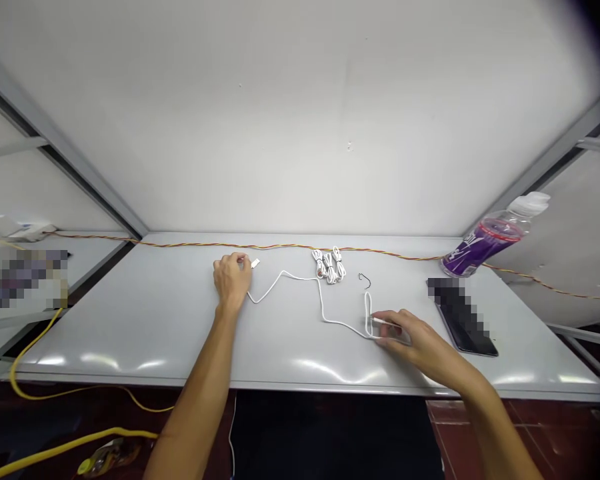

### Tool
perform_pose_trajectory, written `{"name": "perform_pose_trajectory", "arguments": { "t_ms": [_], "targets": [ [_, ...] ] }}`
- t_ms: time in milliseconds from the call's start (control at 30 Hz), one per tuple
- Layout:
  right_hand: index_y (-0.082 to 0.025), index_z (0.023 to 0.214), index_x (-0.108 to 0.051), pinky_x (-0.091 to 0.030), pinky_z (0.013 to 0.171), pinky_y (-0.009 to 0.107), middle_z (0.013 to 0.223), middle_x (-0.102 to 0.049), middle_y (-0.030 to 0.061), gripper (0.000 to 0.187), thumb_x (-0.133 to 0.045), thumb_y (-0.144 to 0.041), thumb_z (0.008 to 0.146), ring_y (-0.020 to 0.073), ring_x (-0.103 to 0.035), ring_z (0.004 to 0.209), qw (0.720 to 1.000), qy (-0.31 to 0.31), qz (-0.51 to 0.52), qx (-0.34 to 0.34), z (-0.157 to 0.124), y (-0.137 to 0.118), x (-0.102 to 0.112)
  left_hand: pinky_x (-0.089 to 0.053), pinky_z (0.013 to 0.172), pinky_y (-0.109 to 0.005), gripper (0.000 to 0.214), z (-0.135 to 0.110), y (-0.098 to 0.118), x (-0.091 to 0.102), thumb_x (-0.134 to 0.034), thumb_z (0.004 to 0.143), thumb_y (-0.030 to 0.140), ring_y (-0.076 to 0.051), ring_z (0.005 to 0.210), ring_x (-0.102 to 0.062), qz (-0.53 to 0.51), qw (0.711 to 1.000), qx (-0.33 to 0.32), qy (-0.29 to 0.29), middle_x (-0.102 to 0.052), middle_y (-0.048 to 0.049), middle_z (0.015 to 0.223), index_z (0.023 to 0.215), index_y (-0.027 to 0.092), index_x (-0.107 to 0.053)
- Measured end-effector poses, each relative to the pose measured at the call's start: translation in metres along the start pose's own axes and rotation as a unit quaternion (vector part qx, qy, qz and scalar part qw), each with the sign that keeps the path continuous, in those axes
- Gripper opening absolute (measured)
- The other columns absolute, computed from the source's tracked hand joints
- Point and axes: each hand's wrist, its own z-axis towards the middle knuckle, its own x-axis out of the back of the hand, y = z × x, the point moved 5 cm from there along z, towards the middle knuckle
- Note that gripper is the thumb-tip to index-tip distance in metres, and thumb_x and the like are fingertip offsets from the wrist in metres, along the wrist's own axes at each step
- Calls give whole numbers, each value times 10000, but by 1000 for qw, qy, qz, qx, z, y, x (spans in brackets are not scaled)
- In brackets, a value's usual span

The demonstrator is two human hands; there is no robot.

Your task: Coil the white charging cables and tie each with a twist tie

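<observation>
A thin, smooth white cable [322, 303] lay in soft bends across the glossy grey tabletop [275, 347], the left hand [232, 277] pinching it beside a flat rectangular white plug [255, 263], the right hand [413, 337] pinching its other end by a narrow loop. Three coiled white cable bundles [330, 267] sat between.

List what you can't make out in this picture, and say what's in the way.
All in the head view:
White cable: the stretch behind the plug is hidden by the left hand, and part near the loop by the right hand.
Black phone: pixelation covers much of its face.
Purple label: small print too small to read.
Lower yellow cord: cut off by the left edge.
</observation>
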Motion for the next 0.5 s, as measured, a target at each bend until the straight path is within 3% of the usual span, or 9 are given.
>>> {"name": "perform_pose_trajectory", "arguments": {
  "t_ms": [167,300,500],
  "targets": [
    [-329,1302,-496,-468,928,400,1008,-601,28,381,-510,-365,923,216,-601,971,999,-5,-5,47,-6,-16,0,-430,898,-427,243,0,3,-3,-478,904,327,-301,1029,-523,-10,1000,-21,15,-670,-108,1008,964,212,-684],
    [-330,1327,-490,-483,874,390,940,-574,25,390,-512,-373,940,208,-587,909,997,36,-10,73,-1,-26,3,-429,911,-418,234,0,5,-5,-473,910,332,-291,1026,-515,-25,999,-38,20,-667,-100,999,946,223,-677],
    [-274,1154,-640,-477,739,368,793,-557,33,243,-491,-328,970,215,-541,796,982,71,-46,169,14,-37,1,-429,924,-412,224,-1,10,-5,-466,918,325,-277,1022,-516,-47,997,-63,23,-660,-85,987,914,229,-668]
  ]
}}
